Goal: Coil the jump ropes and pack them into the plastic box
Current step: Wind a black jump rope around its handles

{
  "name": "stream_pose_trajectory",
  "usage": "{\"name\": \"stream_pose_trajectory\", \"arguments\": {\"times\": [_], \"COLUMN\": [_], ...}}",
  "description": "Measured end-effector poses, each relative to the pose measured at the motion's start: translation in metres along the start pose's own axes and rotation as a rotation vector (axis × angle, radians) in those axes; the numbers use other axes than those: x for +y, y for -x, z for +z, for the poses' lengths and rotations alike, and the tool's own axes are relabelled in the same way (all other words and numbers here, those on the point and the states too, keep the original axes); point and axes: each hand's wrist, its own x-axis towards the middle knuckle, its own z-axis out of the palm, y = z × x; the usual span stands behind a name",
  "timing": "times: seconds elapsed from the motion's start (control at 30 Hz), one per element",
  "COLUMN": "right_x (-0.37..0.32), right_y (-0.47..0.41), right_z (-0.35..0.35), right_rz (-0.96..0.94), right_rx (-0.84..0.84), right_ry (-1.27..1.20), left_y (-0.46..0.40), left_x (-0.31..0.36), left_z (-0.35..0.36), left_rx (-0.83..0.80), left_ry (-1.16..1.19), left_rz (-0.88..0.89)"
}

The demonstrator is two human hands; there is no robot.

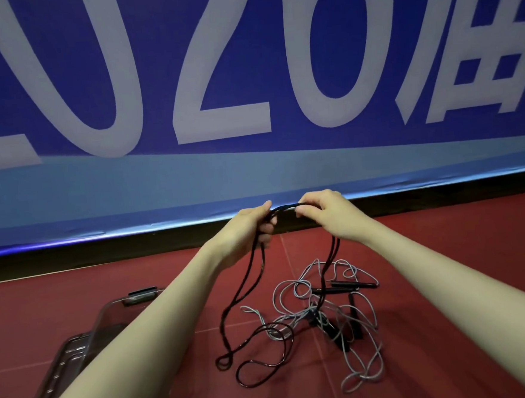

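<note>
Both hands are raised in front of me with a black jump rope (255,295) stretched between them. My left hand (250,227) grips doubled strands of it, and my right hand (324,213) pinches the same rope a short way to the right. Its loops hang down and trail onto the red floor. A tangle of grey jump ropes (351,326) with black handles (352,285) lies on the floor below my right hand. The clear plastic box (114,315) stands at the lower left, partly hidden behind my left forearm.
A clear lid (64,362) lies beside the box at the far left. A blue banner wall (246,75) with large pale lettering rises just behind the floor, with a black strip along its base. Red floor (445,248) stretches to the right.
</note>
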Motion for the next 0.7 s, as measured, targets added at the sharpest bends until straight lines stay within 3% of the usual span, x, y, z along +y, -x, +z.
{"name": "stream_pose_trajectory", "arguments": {"times": [0.33,0.53,0.63,0.7], "right_x": [0.005,0.061,0.078,0.081], "right_y": [-0.001,0.02,0.029,0.025], "right_z": [0.012,0.026,0.026,0.024], "right_rz": [0.039,0.219,0.264,0.245], "right_rx": [-0.22,-0.48,-0.489,-0.407], "right_ry": [-0.126,-0.037,-0.032,-0.038], "left_y": [0.014,0.026,0.028,0.025], "left_x": [0.056,0.089,0.088,0.082], "left_z": [0.009,-0.007,-0.012,-0.016], "left_rx": [0.137,0.172,0.183,0.187], "left_ry": [0.174,0.299,0.272,0.248], "left_rz": [0.279,0.445,0.468,0.45]}}
